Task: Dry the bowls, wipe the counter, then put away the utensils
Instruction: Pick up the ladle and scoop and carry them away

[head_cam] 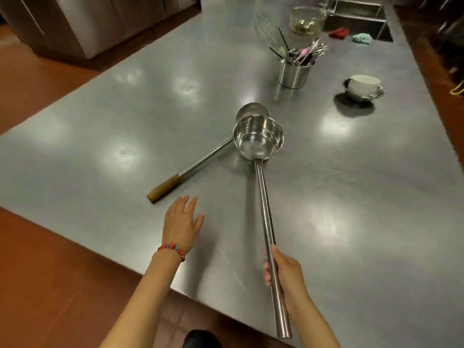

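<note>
My right hand (286,273) grips the long steel handle of a big ladle (258,138), whose round cup hangs over the middle of the steel counter (351,197). A second ladle (208,154) with a wooden grip lies flat on the counter, its cup partly hidden behind the first. My left hand (182,223) hovers open, fingers spread, just below that wooden grip and apart from it. A steel utensil holder (293,74) full of cutlery and a whisk stands further back. A white bowl nested in a steel bowl (364,87) sits at the right.
A glass bowl (306,21) stands near the sink (359,18) at the far end. A red cloth (338,33) and a teal cloth (362,38) lie beside the sink. The counter's near corner is by my arms; red-brown floor lies to the left.
</note>
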The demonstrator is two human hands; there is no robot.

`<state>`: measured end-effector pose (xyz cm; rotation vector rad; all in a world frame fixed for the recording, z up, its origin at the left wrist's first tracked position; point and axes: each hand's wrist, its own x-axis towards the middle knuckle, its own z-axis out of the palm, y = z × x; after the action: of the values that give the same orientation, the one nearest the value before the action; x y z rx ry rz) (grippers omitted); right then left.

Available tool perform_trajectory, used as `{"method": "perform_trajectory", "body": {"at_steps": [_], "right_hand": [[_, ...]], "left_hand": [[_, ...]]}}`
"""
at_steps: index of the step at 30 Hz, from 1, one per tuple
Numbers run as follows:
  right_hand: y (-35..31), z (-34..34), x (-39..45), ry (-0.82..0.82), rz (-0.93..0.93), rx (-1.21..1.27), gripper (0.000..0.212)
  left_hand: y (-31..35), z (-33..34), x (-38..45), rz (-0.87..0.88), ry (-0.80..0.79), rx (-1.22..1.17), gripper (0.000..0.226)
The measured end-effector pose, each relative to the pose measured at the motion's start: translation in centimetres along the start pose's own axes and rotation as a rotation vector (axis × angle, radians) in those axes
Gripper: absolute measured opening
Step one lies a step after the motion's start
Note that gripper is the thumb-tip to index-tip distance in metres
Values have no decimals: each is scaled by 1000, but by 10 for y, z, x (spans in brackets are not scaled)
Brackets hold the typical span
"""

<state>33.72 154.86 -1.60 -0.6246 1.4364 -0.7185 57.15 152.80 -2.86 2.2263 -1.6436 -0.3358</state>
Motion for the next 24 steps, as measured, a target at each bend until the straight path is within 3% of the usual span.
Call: {"method": "perform_trajectory", "body": {"at_steps": [4, 7, 16, 24], "right_hand": [[11, 41, -1, 99, -11, 35, 30], [14, 61, -1, 140, -27, 43, 32], [14, 79, 0, 186, -16, 65, 31], [20, 80, 2, 179, -18, 108, 28]], "left_hand": [[-43, -23, 56, 26, 66, -91, 39], [-64, -28, 93, -52, 11, -154, 33], [-97, -5, 134, -203, -186, -171, 48], [-81, 3, 120, -173, -377, -393, 17]]}}
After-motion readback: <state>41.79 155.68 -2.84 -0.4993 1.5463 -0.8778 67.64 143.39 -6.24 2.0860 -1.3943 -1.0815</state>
